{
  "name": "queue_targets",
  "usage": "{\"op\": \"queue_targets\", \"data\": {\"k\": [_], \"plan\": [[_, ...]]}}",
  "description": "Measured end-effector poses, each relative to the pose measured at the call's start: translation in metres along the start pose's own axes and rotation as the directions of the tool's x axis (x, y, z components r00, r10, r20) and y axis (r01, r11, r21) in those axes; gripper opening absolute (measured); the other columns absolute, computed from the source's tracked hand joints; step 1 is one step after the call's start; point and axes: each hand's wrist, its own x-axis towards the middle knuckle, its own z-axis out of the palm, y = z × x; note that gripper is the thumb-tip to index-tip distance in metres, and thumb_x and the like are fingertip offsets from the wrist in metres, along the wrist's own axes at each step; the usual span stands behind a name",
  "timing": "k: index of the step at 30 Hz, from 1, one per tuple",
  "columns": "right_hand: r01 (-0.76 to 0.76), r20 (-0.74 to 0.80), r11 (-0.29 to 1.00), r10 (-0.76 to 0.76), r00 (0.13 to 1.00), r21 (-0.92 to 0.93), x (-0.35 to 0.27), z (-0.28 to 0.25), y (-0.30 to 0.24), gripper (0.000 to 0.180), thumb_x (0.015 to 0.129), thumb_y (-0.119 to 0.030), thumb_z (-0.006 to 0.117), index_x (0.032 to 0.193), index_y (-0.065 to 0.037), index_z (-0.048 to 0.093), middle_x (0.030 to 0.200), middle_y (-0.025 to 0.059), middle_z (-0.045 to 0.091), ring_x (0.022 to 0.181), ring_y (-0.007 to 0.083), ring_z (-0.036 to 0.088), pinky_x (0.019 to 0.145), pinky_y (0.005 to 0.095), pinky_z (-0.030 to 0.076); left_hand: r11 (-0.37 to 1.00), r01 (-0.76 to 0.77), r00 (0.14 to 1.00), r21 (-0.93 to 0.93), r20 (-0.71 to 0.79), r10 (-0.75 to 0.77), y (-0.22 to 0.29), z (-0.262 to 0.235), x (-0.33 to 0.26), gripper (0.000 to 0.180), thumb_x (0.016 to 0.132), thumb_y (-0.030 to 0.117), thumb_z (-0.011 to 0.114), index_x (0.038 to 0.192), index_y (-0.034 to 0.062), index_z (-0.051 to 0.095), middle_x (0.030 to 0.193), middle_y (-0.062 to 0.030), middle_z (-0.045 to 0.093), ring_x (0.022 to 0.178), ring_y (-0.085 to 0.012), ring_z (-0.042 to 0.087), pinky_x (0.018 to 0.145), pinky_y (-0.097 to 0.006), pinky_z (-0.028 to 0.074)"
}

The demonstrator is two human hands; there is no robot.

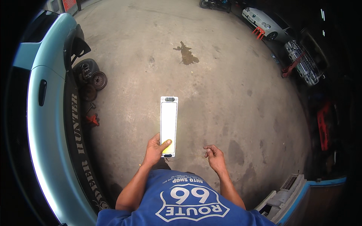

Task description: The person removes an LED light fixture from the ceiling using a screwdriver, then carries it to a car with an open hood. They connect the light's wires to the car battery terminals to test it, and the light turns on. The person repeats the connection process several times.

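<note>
A long, narrow light panel point(168, 122) stands out bright white in front of me, with a pale frame, dark fittings at both ends and a yellow patch near its lower end. My left hand point(152, 150) grips it by the lower left edge, thumb lying across the face and fingers behind. From the panel's near end a thin wire point(190, 156) runs right. My right hand point(215, 156) is apart from the panel, its fingers curled in a pinch where the wire seems to end.
At left stands a light teal vehicle point(49, 90), with a wheel hub and rusty drums point(99, 80) and a red jack stand point(92, 119) beside it. A dark wet stain point(186, 54) marks the concrete floor. Far right are a white car point(266, 22), a red stool point(258, 32) and a red floor jack point(292, 67).
</note>
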Motion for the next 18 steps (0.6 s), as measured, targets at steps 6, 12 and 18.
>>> {"op": "queue_targets", "data": {"k": [6, 12, 18], "plan": [[0.014, -0.100, 0.985, 0.004, 0.995, 0.173, 0.160, -0.029, -0.046, 0.022, 0.101, -0.013, 0.057, 0.114, -0.003, 0.071, 0.078, 0.0065, 0.068, 0.072, 0.0139, 0.063, 0.070, 0.0313, 0.051, 0.987, 0.035, 0.987, 0.156, 0.152, -0.059, 0.060, 0.013, 0.214, 0.029, 0.098, 0.011, 0.071, 0.124, -0.0017, 0.065, 0.102, -0.0069, 0.073, 0.086, -0.0108, 0.069, 0.076, -0.028, 0.057], [0.045, -0.223, 0.954, 0.024, 0.974, 0.296, 0.374, -0.059, -0.045, 0.023, 0.098, -0.018, 0.067, 0.114, -0.004, 0.073, 0.081, 0.0068, 0.070, 0.075, 0.0135, 0.064, 0.071, 0.0312, 0.052, 0.935, 0.110, 0.969, 0.336, 0.175, -0.177, 0.071, 0.051, 0.439, 0.021, 0.099, 0.008, 0.070, 0.118, -0.0009, 0.067, 0.100, -0.0065, 0.074, 0.082, -0.0095, 0.067, 0.074, -0.028, 0.055], [0.225, -0.242, 0.889, -0.135, 0.961, 0.398, 0.604, -0.167, -0.175, 0.025, 0.097, -0.022, 0.073, 0.115, -0.006, 0.075, 0.088, 0.0072, 0.074, 0.082, 0.0140, 0.065, 0.077, 0.0313, 0.053, 0.778, 0.127, 0.931, 0.615, 0.198, -0.307, 0.126, 0.119, 0.631, 0.019, 0.097, 0.012, 0.073, 0.112, 0.0009, 0.071, 0.095, -0.0026, 0.074, 0.084, -0.0086, 0.063, 0.076, -0.028, 0.052]]}}
